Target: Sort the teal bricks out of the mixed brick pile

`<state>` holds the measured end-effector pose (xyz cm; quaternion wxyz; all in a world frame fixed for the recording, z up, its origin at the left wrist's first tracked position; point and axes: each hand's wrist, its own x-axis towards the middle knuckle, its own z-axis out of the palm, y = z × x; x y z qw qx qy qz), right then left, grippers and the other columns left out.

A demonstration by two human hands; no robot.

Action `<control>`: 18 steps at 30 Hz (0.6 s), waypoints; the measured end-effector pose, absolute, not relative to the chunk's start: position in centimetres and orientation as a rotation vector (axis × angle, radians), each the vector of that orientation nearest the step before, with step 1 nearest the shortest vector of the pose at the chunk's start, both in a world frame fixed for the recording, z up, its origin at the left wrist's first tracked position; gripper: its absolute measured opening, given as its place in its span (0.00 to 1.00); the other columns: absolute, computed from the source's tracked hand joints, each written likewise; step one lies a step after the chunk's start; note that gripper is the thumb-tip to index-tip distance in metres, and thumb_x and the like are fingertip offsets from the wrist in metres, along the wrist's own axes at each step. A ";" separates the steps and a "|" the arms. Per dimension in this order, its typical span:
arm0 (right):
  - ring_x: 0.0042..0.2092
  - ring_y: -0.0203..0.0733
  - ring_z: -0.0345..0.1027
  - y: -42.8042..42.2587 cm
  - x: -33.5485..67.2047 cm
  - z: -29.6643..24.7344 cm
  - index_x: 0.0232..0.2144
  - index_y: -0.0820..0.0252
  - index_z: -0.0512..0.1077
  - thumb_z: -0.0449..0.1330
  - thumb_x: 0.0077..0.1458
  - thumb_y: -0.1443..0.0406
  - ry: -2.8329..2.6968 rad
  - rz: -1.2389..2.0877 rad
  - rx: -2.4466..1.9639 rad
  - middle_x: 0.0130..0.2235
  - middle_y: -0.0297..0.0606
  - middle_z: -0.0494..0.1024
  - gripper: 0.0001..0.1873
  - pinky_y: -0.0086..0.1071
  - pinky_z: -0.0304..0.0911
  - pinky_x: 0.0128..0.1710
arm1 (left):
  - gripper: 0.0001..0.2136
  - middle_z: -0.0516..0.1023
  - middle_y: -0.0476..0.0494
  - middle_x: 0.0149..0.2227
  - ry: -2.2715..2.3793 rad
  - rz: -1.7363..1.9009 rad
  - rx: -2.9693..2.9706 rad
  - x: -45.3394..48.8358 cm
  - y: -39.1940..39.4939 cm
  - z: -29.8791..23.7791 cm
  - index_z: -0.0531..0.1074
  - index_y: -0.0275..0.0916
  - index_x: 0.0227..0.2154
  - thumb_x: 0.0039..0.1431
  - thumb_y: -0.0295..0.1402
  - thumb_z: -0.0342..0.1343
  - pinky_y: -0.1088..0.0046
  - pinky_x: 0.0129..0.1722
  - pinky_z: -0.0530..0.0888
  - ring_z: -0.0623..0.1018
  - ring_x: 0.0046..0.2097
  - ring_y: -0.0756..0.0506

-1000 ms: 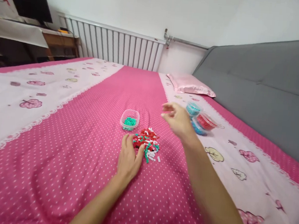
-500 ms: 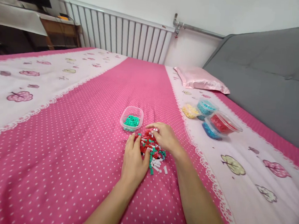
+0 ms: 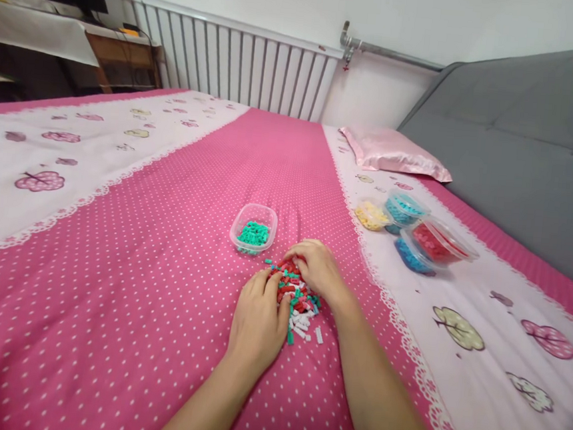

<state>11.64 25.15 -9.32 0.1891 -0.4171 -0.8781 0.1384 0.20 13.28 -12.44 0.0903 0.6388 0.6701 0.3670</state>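
A pile of small red, green, white and pink plastic building pieces (image 3: pixel 303 305) lies on the bedspread between my hands. My left hand (image 3: pixel 258 314) rests against the pile's left side, fingers stretched out and apart, thumb beside the white pieces. Curved over the far right side of the pile is my right hand (image 3: pixel 318 268); its thumb and fingers are apart around red pieces, and its fingertips are partly hidden. Just beyond the left hand stands an uncovered clear plastic container (image 3: pixel 236 227) with green pieces (image 3: pixel 253 233) in it.
To the right, clear containers hold yellow pieces (image 3: pixel 371 216), turquoise pieces (image 3: pixel 404 208), red pieces (image 3: pixel 437 243) and blue pieces (image 3: pixel 412 255); some are stacked. A pink pillow (image 3: pixel 395 152) lies farther back. A radiator (image 3: pixel 230 59) and a grey headboard (image 3: pixel 520 122) border the bed.
Both hands have shifted slightly nearer, and the pile has spread a little between them. A green piece now shows apart at the pile's far left edge. The view has turned slightly left.
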 end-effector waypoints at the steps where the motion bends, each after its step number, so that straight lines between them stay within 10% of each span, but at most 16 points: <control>1: 0.46 0.41 0.67 25.3 11.8 -9.3 0.34 0.56 0.78 0.54 0.53 0.73 -2.445 0.378 -1.192 0.39 0.38 0.79 0.14 0.35 0.56 0.52 | 0.18 0.71 0.32 0.52 1.978 1.107 1.894 0.2 13.2 -12.4 0.69 0.35 0.50 0.60 0.35 0.48 0.51 0.54 0.66 0.70 0.54 0.36; 18: 0.47 0.46 0.66 22.4 7.8 -10.2 0.40 0.58 0.76 0.56 0.57 0.66 -2.509 0.339 -1.202 0.41 0.42 0.78 0.11 0.39 0.54 0.50 | 0.11 0.77 0.39 0.41 1.030 1.993 0.148 -1.3 14.0 -10.7 0.71 0.35 0.36 0.53 0.35 0.49 0.63 0.56 0.66 0.75 0.49 0.44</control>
